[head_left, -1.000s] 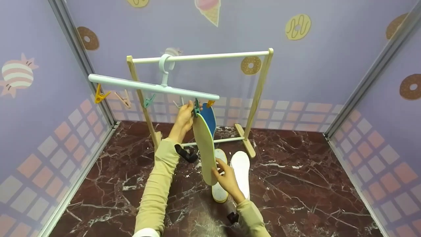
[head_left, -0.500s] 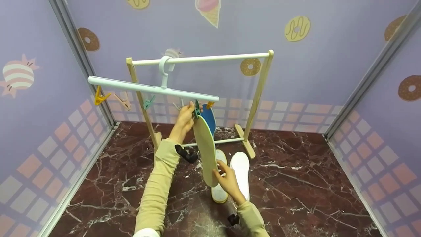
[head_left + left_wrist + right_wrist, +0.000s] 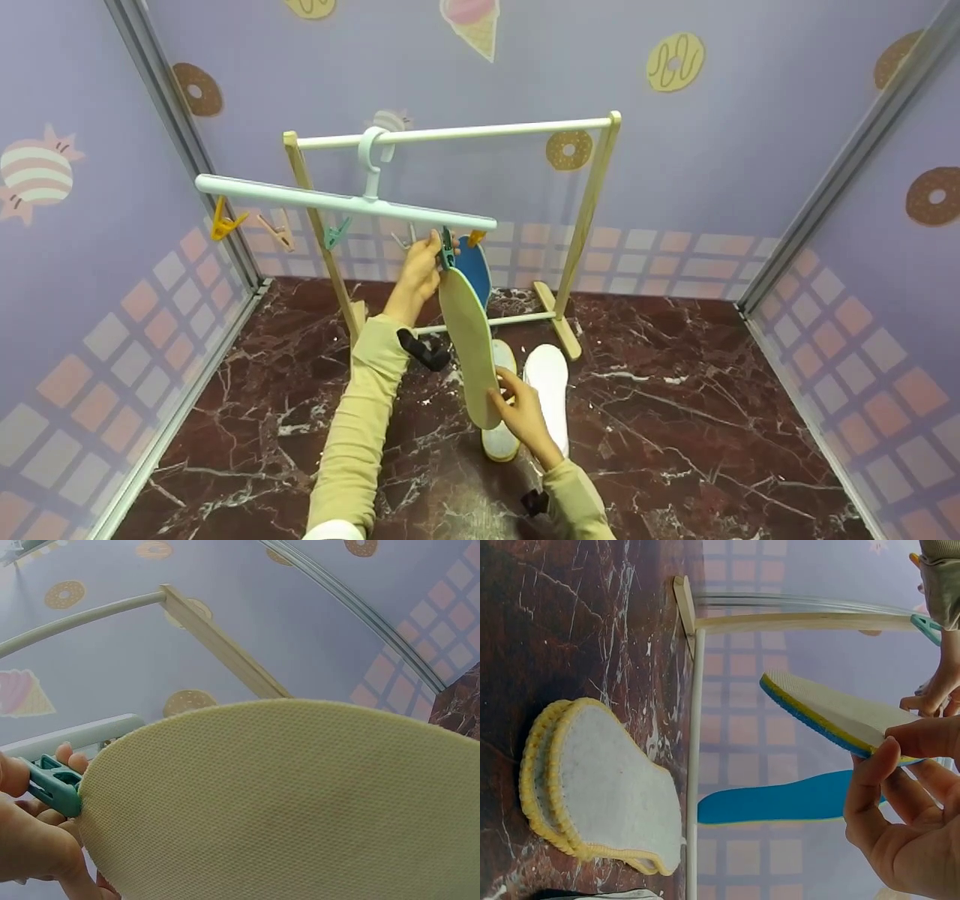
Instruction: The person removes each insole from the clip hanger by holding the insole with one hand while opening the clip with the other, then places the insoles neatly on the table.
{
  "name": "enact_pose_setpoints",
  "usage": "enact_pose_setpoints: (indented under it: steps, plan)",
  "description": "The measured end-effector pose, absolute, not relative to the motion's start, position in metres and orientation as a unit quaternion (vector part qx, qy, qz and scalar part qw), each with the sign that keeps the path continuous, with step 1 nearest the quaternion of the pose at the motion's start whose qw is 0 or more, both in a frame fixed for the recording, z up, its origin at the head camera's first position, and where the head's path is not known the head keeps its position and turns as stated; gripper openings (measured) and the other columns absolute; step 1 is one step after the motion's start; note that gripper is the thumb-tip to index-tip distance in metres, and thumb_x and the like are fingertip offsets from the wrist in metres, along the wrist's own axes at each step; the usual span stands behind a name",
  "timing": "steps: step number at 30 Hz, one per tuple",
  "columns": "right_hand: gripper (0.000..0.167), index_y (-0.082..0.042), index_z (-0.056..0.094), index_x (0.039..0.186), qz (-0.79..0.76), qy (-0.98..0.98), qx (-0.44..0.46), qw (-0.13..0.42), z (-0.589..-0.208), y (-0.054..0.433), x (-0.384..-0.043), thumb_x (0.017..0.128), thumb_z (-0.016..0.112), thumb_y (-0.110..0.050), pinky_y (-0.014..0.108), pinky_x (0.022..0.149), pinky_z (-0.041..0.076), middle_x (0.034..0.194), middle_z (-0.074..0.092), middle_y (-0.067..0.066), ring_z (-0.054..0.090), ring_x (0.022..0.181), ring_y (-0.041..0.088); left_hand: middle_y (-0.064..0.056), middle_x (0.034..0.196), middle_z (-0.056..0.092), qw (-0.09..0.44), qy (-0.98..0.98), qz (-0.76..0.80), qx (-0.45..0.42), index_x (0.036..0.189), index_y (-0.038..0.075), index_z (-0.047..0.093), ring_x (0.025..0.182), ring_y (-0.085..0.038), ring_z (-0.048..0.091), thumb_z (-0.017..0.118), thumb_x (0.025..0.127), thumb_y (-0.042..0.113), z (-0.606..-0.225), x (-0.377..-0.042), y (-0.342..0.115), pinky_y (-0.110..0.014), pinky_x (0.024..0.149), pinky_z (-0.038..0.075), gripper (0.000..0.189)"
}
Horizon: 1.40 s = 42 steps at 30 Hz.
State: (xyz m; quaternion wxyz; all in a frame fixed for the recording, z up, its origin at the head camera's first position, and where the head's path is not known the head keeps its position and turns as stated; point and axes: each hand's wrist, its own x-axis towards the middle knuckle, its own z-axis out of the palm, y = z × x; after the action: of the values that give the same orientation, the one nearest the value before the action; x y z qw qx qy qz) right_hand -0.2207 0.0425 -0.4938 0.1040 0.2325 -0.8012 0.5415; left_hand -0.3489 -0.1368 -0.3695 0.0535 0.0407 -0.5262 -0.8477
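One pale insole (image 3: 469, 349) is held below the hanger (image 3: 300, 196), its long axis running steeply down from a green clip (image 3: 58, 791). The clip is pinched by the left grip (image 3: 420, 266), nearer the upper end; the edge near the lower end is pinched by the right grip (image 3: 523, 409). Whether the tip is clamped cannot be told.

From above, the head camera looks forward and down; the tilted, close wrist cameras share the insole (image 3: 285, 802), facing the wall (image 3: 300, 645).
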Motion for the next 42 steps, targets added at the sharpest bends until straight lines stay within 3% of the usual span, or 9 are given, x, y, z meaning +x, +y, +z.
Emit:
enact_pose_setpoints:
  steps: [5, 12, 13, 17, 20, 24, 28, 39, 42]
  plan:
    - [0.029, 0.009, 0.055, 0.108, 0.548, -0.798, 0.232, 0.096, -0.495, 0.044, -0.220, 0.080, 0.056, 0.009, 0.018, 0.048, 0.043, 0.087, 0.065, 0.028, 0.058, 0.057, 0.035, -0.002, 0.077, 0.059, 0.045, -0.536, -0.842, 0.034, 0.118, -0.010, 0.047, 0.072, -0.010, 0.057, 0.026, 0.097, 0.022, -0.376, -0.355, -0.142, -0.023, 0.072, 0.041, 0.043]
    - [0.029, 0.010, 0.055, 0.109, 0.556, -0.794, 0.227, 0.088, -0.497, 0.044, -0.217, 0.080, 0.056, 0.009, 0.015, 0.047, 0.039, 0.086, 0.065, 0.028, 0.056, 0.056, 0.033, -0.010, 0.100, 0.065, 0.021, -0.501, -0.864, -0.049, 0.109, 0.007, 0.060, 0.092, -0.023, 0.062, 0.052, 0.079, 0.049, -0.528, -0.522, -0.202, -0.029, 0.069, 0.046, 0.053]
    - [0.028, 0.010, 0.055, 0.108, 0.554, -0.796, 0.227, 0.090, -0.498, 0.045, -0.217, 0.080, 0.056, 0.009, 0.016, 0.047, 0.039, 0.085, 0.065, 0.028, 0.056, 0.056, 0.031, -0.009, 0.100, 0.065, 0.020, -0.501, -0.864, -0.048, 0.109, 0.008, 0.061, 0.092, -0.023, 0.062, 0.053, 0.078, 0.050, -0.532, -0.526, -0.204, -0.029, 0.069, 0.046, 0.053]
    - [0.027, 0.010, 0.055, 0.107, 0.552, -0.797, 0.225, 0.092, -0.500, 0.046, -0.217, 0.080, 0.056, 0.009, 0.013, 0.045, 0.037, 0.085, 0.065, 0.028, 0.054, 0.054, 0.025, -0.009, 0.099, 0.065, 0.021, -0.510, -0.860, -0.021, 0.111, 0.006, 0.059, 0.090, -0.022, 0.062, 0.047, 0.084, 0.046, -0.513, -0.503, -0.197, -0.029, 0.069, 0.042, 0.050]
    - [0.027, 0.011, 0.055, 0.107, 0.556, -0.795, 0.225, 0.090, -0.501, 0.046, -0.217, 0.080, 0.056, 0.009, 0.012, 0.044, 0.035, 0.085, 0.064, 0.029, 0.053, 0.052, 0.022, -0.010, 0.102, 0.064, 0.016, -0.522, -0.852, 0.018, 0.115, 0.002, 0.055, 0.093, -0.022, 0.061, 0.037, 0.092, 0.036, -0.466, -0.453, -0.184, -0.029, 0.070, 0.040, 0.045]
    - [0.027, 0.011, 0.054, 0.106, 0.553, -0.795, 0.229, 0.092, -0.503, 0.046, -0.217, 0.080, 0.056, 0.010, 0.014, 0.045, 0.037, 0.085, 0.064, 0.030, 0.052, 0.052, 0.021, -0.009, 0.098, 0.065, 0.010, -0.513, -0.859, -0.005, 0.111, 0.003, 0.058, 0.089, -0.020, 0.061, 0.041, 0.091, 0.034, -0.442, -0.422, -0.180, -0.027, 0.067, 0.038, 0.041]
    - [0.027, 0.012, 0.054, 0.106, 0.555, -0.792, 0.236, 0.096, -0.506, 0.046, -0.217, 0.079, 0.055, 0.012, 0.013, 0.045, 0.036, 0.084, 0.064, 0.031, 0.053, 0.053, 0.026, -0.004, 0.094, 0.067, 0.021, -0.528, -0.849, -0.026, 0.107, 0.008, 0.060, 0.084, -0.017, 0.060, 0.044, 0.085, 0.045, -0.460, -0.436, -0.186, -0.029, 0.057, 0.032, 0.046]
    - [0.028, 0.013, 0.053, 0.107, 0.561, -0.788, 0.243, 0.079, -0.506, 0.046, -0.213, 0.079, 0.054, 0.012, 0.014, 0.047, 0.039, 0.083, 0.064, 0.031, 0.056, 0.059, 0.039, -0.005, 0.101, 0.066, 0.007, -0.523, -0.852, -0.017, 0.110, 0.009, 0.059, 0.086, -0.018, 0.060, 0.039, 0.085, 0.048, -0.471, -0.446, -0.195, -0.034, 0.062, 0.034, 0.051]
    - [0.029, 0.013, 0.052, 0.108, 0.563, -0.787, 0.244, 0.073, -0.507, 0.045, -0.213, 0.079, 0.053, 0.012, 0.013, 0.046, 0.039, 0.082, 0.064, 0.031, 0.056, 0.059, 0.040, -0.002, 0.096, 0.066, 0.005, -0.511, -0.859, -0.007, 0.111, 0.009, 0.058, 0.081, -0.015, 0.058, 0.037, 0.085, 0.049, -0.455, -0.425, -0.189, -0.030, 0.062, 0.035, 0.052]
